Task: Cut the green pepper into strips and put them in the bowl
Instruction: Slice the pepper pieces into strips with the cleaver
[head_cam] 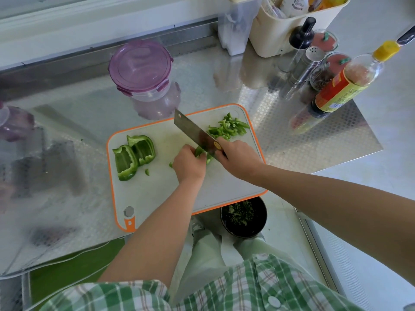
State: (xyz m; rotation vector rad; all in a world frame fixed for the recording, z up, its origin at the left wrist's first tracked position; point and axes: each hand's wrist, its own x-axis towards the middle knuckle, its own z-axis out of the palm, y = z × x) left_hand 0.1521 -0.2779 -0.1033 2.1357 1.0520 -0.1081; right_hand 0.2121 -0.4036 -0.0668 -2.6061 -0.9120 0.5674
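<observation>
risk: dark bowl part-hidden under near edge of cutting board, left hand curled on the pepper piece tight against the cleaver gripped by right hand, so a slip could nick fingertips; cut strips crowd the far corner.

The pepper pieces were bright green on a white board with an orange edge. The far lid was purple, the bottle cap at the right was yellow, and the near shirt had green and white checks.
</observation>
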